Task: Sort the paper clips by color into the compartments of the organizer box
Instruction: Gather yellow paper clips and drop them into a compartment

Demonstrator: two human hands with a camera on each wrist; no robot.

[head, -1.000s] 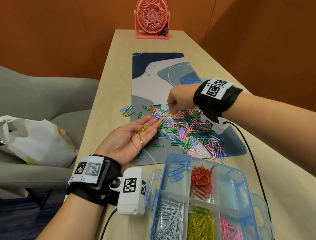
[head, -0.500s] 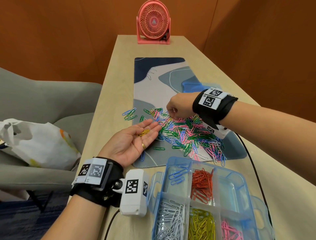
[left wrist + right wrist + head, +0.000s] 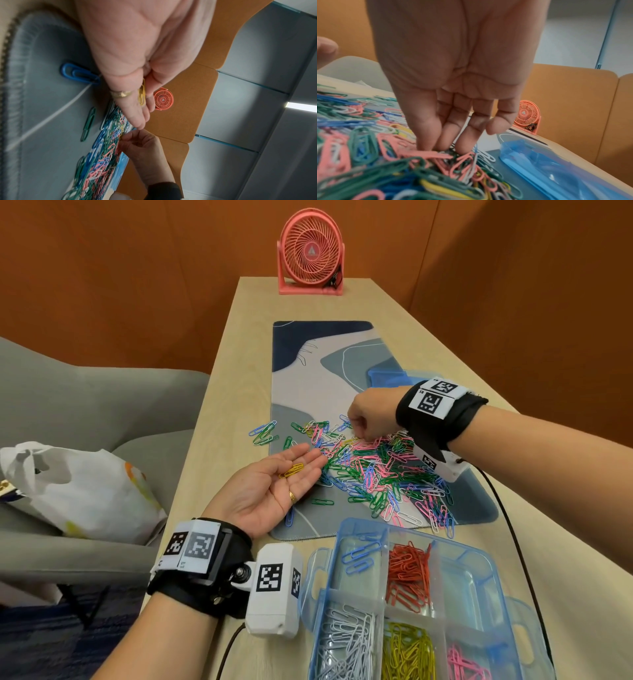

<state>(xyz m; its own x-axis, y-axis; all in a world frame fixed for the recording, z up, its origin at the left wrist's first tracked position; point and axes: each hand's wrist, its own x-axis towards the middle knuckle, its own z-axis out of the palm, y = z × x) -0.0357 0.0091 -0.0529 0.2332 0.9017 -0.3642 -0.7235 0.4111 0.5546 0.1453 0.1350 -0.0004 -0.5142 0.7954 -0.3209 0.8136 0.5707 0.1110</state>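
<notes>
Moved since before: right hand (image 3: 371, 416) sits a little farther along the far edge of the clip pile (image 3: 380, 474) than it did a second ago. Left hand and its clips look the same.
Left hand (image 3: 270, 486): open, palm up, resting at the near left edge of the pile. Yellow clips (image 3: 291, 470) lie loose on its fingers. A ring is on one finger.
Right hand now: fingers point down and bunch together on the pile. Its fingertips (image 3: 428, 146) touch the pink and green clips. I cannot tell if a clip is pinched between them.
Pile: mixed pink, green, blue, white and a few yellow clips, spread on the desk mat (image 3: 308, 364).
Organizer box (image 3: 479, 570): near the person, in front of the pile. Blue, red, white, yellow and pink clips each have their own part.
Yellow part (image 3: 407, 652): front row, middle, between white and pink.
What matters next: a yellow clip (image 3: 436, 187) in the pile lies right by the right hand, so that hand is the nearer one to pick it. Its long side runs across the hand's view, left to right. The open left palm waits just beside, toward the person.
Guess: more yellow ones get gathered, then go to the yellow part.
Other things: pink fan (image 3: 311, 251) at the far end of the table, blue lid (image 3: 556, 169) beside the pile.
</notes>
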